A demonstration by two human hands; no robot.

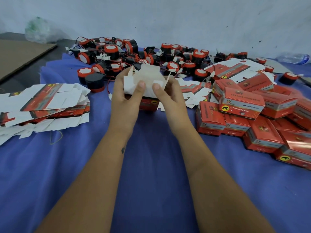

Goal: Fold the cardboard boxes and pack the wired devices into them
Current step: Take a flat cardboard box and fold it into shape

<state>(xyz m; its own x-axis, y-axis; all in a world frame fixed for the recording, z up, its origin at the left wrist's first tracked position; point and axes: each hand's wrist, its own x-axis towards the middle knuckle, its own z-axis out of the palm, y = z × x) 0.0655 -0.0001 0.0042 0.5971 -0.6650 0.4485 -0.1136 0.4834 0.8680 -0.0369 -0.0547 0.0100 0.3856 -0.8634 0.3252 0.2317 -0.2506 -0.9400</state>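
A blue cloth (151, 165) covers the work surface. Along its far edge lies a heap of red-and-black wired devices (143, 54). At right sits a pile of folded red boxes (252, 118); at left, a stack of flat box blanks (43, 105), red printed side mostly up. In the centre, held above the cloth, is a half-folded box (146, 81), its long axis running left to right, white unprinted inside facing the camera, flaps standing up. The left hand (124, 96) and right hand (170, 95) each grasp it, thumbs pressed on the white panel, forearms reaching straight forward.
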